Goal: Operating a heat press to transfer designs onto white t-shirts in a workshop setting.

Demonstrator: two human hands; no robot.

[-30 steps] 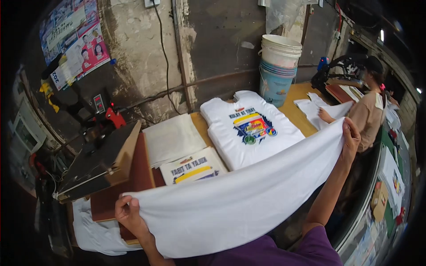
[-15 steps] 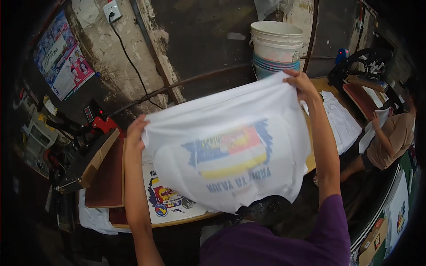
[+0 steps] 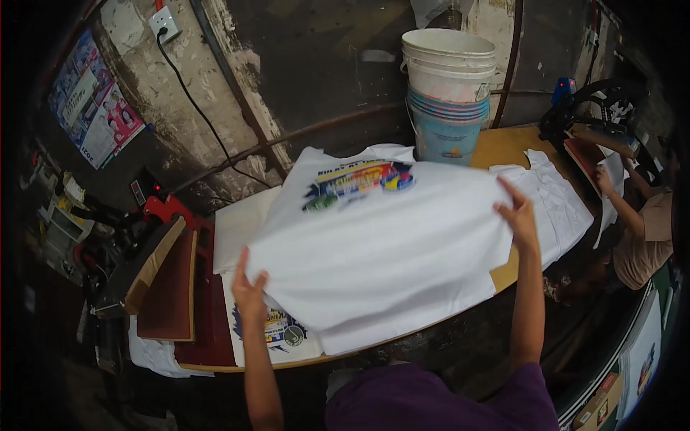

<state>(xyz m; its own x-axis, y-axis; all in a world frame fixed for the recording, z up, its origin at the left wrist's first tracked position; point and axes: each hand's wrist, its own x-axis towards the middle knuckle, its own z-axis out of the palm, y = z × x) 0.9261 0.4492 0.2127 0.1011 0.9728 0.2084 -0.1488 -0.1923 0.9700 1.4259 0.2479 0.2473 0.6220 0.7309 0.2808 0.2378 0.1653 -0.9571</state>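
At a print-shop tabletop (image 3: 503,147), I hold a white T-shirt (image 3: 388,244) spread between both hands, its lower part draped over the shirts stacked beneath. My left hand (image 3: 249,294) grips the near left edge, fingers (image 3: 244,269) curled over the cloth and pinching it against the thumb; my right hand (image 3: 519,215) pinches the far right edge, fingers (image 3: 512,194) extended along the fabric. The shirt's long axis runs roughly left to right and a little away from me, with the printed chest graphic (image 3: 359,183) toward the far left, near the wall; where the collar lies I cannot quite make out.

To lay it well, I judge both hands should keep even tension, lower together and square the edges with the stack below, so no crease sets across the print. A heat press (image 3: 154,276) stands open at my left, stacked buckets (image 3: 449,93) behind.
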